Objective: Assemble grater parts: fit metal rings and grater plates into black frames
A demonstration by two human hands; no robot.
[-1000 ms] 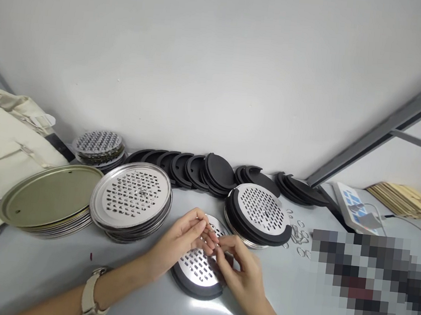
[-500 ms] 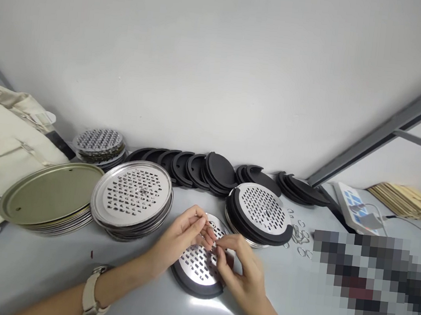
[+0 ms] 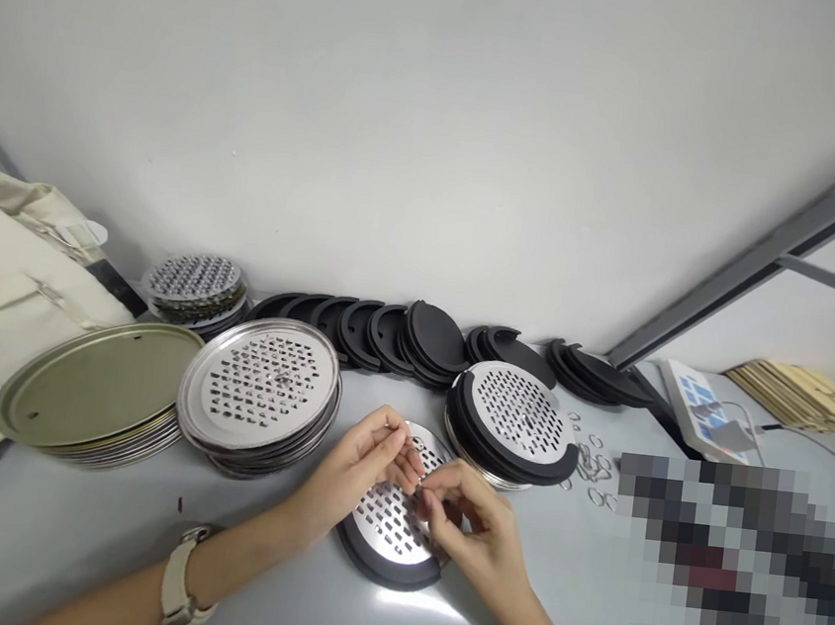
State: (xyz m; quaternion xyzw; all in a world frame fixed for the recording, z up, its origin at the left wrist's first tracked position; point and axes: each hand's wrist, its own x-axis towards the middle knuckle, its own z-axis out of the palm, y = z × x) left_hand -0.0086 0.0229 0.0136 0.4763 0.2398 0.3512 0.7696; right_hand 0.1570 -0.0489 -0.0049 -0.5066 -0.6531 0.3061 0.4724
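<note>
One disc in work: we have a perforated steel disc with a black rubber rim along its near edge, lying on the grey table close to the front edge, under both hands.
Small part: we make out a small thin piece between the fingertips, maybe a wire ring, but it is too small to be sure.
Left hand: the left hand, wearing a wristwatch, is curled, its fingertips pinching in above the disc.
Right hand: the right hand is also clenched in a pinch, its fingertips meeting the left ones over the disc.
Done so far: we see a ringed disc on a stack just beyond, its black ring seated around the steel.
Left to do, as we judge it: a stack of bare steel discs, gold-lacquered round plates, a back stack of perforated discs, and a row of black rings along the far edge.
Right side: loose wire rings lie near the ringed stack; further right a pixelated patch hides the table.
Far corner: a white control panel and wooden slats.
Left edge: a cream cloth bag.
</note>
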